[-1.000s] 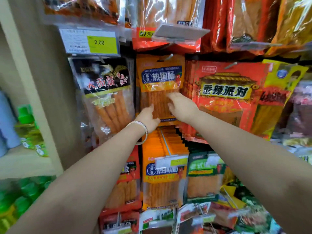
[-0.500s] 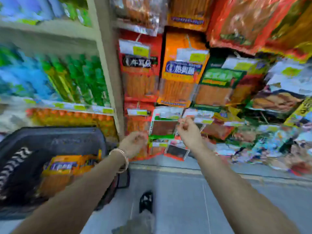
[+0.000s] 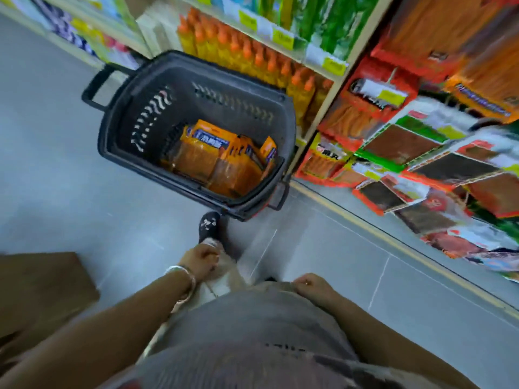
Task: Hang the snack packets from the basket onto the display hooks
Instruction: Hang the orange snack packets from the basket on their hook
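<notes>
A dark grey shopping basket (image 3: 118, 108) stands on the floor in front of me, against the shelving. Several orange snack packets (image 3: 213, 158) lie in its bottom right part. The hook display (image 3: 393, 141), at the right, is full of hanging red, orange and green snack packets. My left hand (image 3: 200, 261), with a bracelet on the wrist, hangs low by my leg with loosely curled fingers and holds nothing. My right hand (image 3: 311, 284) rests at my waist against my grey shirt, also without anything in it. Both hands are well short of the basket.
Behind the basket, a shelf (image 3: 320, 60) carries yellow bottles with orange caps (image 3: 252, 60). A brown cardboard box (image 3: 42, 290) sits on the grey floor at my left. My black shoe (image 3: 209, 226) is just in front of the basket.
My hands left the orange packet on the hook display and dropped to my waist. My view swung down and left, from the hooks to the basket on the floor.
</notes>
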The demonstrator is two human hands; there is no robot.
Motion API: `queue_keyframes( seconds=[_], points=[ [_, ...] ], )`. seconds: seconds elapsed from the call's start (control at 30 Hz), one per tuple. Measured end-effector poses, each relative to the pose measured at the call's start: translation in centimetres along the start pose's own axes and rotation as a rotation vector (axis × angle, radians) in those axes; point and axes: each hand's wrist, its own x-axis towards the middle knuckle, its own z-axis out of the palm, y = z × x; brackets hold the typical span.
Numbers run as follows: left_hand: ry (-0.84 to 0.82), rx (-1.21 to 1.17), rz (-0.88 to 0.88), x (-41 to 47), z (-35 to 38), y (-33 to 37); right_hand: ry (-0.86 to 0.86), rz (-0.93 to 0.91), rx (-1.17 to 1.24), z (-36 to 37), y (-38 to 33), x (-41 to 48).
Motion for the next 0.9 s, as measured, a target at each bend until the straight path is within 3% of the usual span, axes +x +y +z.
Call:
queue_keyframes(
  seconds=[0.2,0.33,0.47,0.7,0.9],
  points=[
    [-0.038,-0.007,-0.022,3.4,-7.7,1.6,0.068,-0.03,0.277,-3.2,-10.7,4.8],
    [-0.132,-0.052,0.07,7.0,-13.3,5.7,0.112,-0.142,0.304,-4.4,-18.6,8.3],
    [-0.189,-0.107,0.105,11.5,-17.0,9.7,0.138,-0.137,0.329,-4.6,-23.9,12.5],
    [-0.21,-0.139,0.07,19.8,-18.9,13.6,0.301,0.222,0.402,-4.6,-25.7,20.3],
    [-0.175,-0.213,-0.006,25.6,-16.8,12.7,0.405,0.509,0.434,-3.5,-24.3,27.8]
  ],
)
